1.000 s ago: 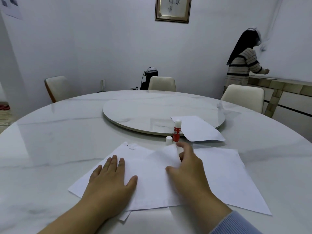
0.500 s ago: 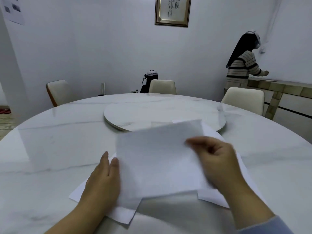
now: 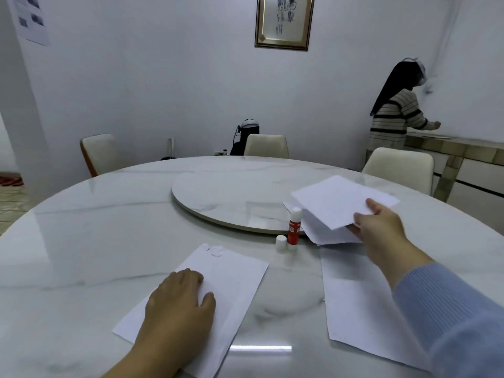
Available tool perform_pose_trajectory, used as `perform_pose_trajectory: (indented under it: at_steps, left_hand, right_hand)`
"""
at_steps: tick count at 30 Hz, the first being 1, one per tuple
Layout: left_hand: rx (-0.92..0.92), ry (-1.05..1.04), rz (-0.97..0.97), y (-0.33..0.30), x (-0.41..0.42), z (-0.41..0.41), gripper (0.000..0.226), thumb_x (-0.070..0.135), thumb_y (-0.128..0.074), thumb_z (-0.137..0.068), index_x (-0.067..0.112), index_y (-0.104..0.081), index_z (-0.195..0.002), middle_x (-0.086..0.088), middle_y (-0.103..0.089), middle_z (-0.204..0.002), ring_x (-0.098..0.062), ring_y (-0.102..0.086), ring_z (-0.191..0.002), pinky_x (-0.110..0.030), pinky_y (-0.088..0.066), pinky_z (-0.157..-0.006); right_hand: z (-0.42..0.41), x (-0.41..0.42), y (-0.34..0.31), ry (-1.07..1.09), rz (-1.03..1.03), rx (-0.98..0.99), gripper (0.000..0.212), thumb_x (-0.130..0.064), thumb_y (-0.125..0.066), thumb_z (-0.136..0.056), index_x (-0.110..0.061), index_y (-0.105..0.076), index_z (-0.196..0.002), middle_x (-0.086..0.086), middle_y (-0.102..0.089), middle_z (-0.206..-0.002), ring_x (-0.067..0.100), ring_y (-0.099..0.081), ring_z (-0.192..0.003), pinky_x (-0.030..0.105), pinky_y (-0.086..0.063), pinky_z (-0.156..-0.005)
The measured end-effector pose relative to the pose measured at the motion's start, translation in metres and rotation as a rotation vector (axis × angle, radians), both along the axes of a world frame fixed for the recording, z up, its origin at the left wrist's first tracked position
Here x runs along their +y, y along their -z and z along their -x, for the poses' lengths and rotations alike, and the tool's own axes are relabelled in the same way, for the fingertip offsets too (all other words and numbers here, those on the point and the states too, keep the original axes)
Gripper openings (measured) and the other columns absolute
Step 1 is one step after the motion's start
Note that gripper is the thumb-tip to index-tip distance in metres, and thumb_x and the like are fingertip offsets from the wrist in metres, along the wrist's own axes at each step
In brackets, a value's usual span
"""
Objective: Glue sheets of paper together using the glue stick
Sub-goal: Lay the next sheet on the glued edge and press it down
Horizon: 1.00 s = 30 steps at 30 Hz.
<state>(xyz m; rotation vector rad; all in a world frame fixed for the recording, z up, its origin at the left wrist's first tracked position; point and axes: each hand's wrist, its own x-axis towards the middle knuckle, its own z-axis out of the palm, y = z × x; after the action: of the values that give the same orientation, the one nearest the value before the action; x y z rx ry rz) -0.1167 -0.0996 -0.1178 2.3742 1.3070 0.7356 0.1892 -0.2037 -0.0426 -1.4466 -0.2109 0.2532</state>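
My right hand [image 3: 377, 227] pinches a white sheet of paper [image 3: 338, 200] and holds it over another sheet [image 3: 327, 233] lying at the turntable's right edge. My left hand [image 3: 180, 304] rests flat, fingers together, on a white sheet [image 3: 231, 276] near the table's front. A further sheet [image 3: 357, 304] lies flat under my right forearm. The red glue stick [image 3: 294, 227] stands upright and uncapped between the papers, with its white cap [image 3: 281, 242] beside it on the left.
The round marble table [image 3: 81, 241] carries a turntable [image 3: 226, 192] in the middle. Cream chairs [image 3: 266, 145] stand around the far side. A person in a striped sweater [image 3: 395, 115] stands at a sideboard at the back right.
My right hand lifted a sheet off the pile in front of me and carried it right and away, over the sheet by the turntable. My left hand stayed on the lower sheet.
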Motion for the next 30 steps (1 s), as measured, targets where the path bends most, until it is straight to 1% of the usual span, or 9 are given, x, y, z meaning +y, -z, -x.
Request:
perform_pose_trajectory:
  at_steps: [3,7,10,13,15,19,23,26,30]
  left_hand:
    - [0.038,0.025,-0.056,0.001,0.000,0.000,0.030,0.035,-0.041,-0.089,0.027,-0.044,-0.118,0.013,-0.046,-0.121,-0.010,-0.039,-0.119,-0.024,-0.029,-0.099]
    - [0.030,0.035,-0.078,0.001,0.001,-0.001,0.030,0.034,-0.039,-0.089,0.029,-0.041,-0.117,0.014,-0.043,-0.121,-0.008,-0.036,-0.120,-0.024,-0.026,-0.102]
    - [0.042,0.038,-0.088,0.001,0.002,-0.002,0.031,0.034,-0.039,-0.088,0.028,-0.041,-0.118,0.013,-0.043,-0.122,-0.008,-0.035,-0.121,-0.025,-0.026,-0.104]
    - [0.037,0.043,-0.092,0.001,0.002,-0.002,0.030,0.034,-0.039,-0.088,0.028,-0.041,-0.117,0.014,-0.043,-0.121,-0.008,-0.035,-0.121,-0.024,-0.026,-0.103]
    - [0.036,0.043,-0.101,0.002,0.002,-0.002,0.029,0.034,-0.039,-0.088,0.028,-0.041,-0.117,0.014,-0.043,-0.120,-0.008,-0.035,-0.120,-0.024,-0.026,-0.102]
    - [0.042,0.046,-0.107,0.003,0.002,-0.002,0.029,0.034,-0.039,-0.088,0.028,-0.042,-0.116,0.014,-0.044,-0.120,-0.008,-0.036,-0.119,-0.024,-0.027,-0.102]
    - [0.048,0.046,-0.111,0.002,0.002,-0.002,0.028,0.034,-0.039,-0.088,0.028,-0.041,-0.115,0.014,-0.043,-0.121,-0.008,-0.036,-0.120,-0.025,-0.027,-0.102]
    - [0.047,0.047,-0.109,0.003,0.002,-0.002,0.028,0.034,-0.039,-0.088,0.028,-0.041,-0.115,0.014,-0.043,-0.121,-0.008,-0.036,-0.119,-0.025,-0.027,-0.102]
    - [0.050,0.046,-0.102,0.003,0.003,-0.002,0.029,0.034,-0.039,-0.088,0.028,-0.041,-0.117,0.014,-0.042,-0.122,-0.009,-0.035,-0.121,-0.025,-0.025,-0.104]
  right_hand:
    - [-0.006,0.017,0.015,-0.037,0.120,0.035,0.061,0.004,-0.053,-0.092,-0.022,-0.039,-0.145,0.010,-0.041,-0.147,0.034,-0.054,-0.120,0.032,-0.049,-0.083]
    - [-0.008,0.029,0.020,0.048,0.331,-0.083,0.059,-0.002,-0.060,-0.089,-0.018,-0.043,-0.142,0.010,-0.047,-0.143,0.032,-0.053,-0.120,0.034,-0.045,-0.099]
    - [-0.010,0.033,0.024,0.013,0.359,-0.074,0.057,0.002,-0.061,-0.086,-0.012,-0.047,-0.139,0.012,-0.050,-0.140,0.034,-0.055,-0.117,0.039,-0.046,-0.101]
    - [-0.010,0.032,0.028,-0.011,0.350,-0.058,0.055,0.003,-0.060,-0.085,-0.008,-0.048,-0.138,0.013,-0.052,-0.138,0.033,-0.057,-0.116,0.039,-0.046,-0.102]
    - [-0.009,0.033,0.030,-0.010,0.313,-0.044,0.054,0.002,-0.061,-0.086,-0.009,-0.049,-0.137,0.013,-0.053,-0.137,0.033,-0.058,-0.114,0.036,-0.047,-0.099]
    - [-0.003,0.035,0.033,-0.021,0.270,-0.080,0.052,-0.001,-0.062,-0.087,-0.014,-0.051,-0.136,0.012,-0.054,-0.136,0.029,-0.057,-0.112,0.028,-0.045,-0.084]
    - [0.002,0.035,0.036,-0.042,0.230,-0.141,0.052,-0.004,-0.063,-0.088,-0.015,-0.050,-0.137,0.011,-0.052,-0.137,0.021,-0.051,-0.098,0.026,-0.040,-0.080]
    - [0.004,0.037,0.038,-0.055,0.275,-0.176,0.051,-0.006,-0.064,-0.088,-0.016,-0.050,-0.137,0.010,-0.052,-0.137,0.019,-0.049,-0.093,0.026,-0.040,-0.077]
    - [0.005,0.037,0.042,-0.025,0.318,-0.201,0.049,-0.007,-0.065,-0.087,-0.014,-0.052,-0.134,0.010,-0.055,-0.134,0.020,-0.054,-0.089,0.021,-0.042,-0.063]
